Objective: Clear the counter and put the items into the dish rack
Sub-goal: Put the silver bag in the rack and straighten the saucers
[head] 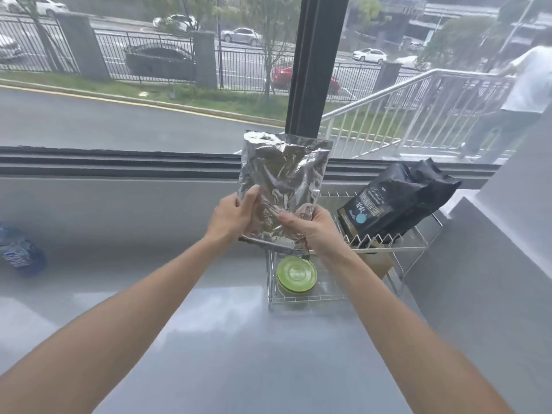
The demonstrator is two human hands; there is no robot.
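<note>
A crinkled silver foil bag point(283, 177) is held upright in the air above the grey counter point(209, 339). My left hand point(234, 216) grips its lower left edge and my right hand point(310, 228) grips its lower right corner. Just right of the bag stands a two-tier wire dish rack point(397, 249). A black coffee bag point(397, 198) leans on the rack's upper tier. A green saucer point(296, 274) lies on the lower tier, partly under my right hand.
A blue packet point(21, 252) lies at the counter's far left edge. A large window with a dark frame post point(313, 70) runs behind the counter. A grey wall ledge point(493, 264) borders the rack on the right.
</note>
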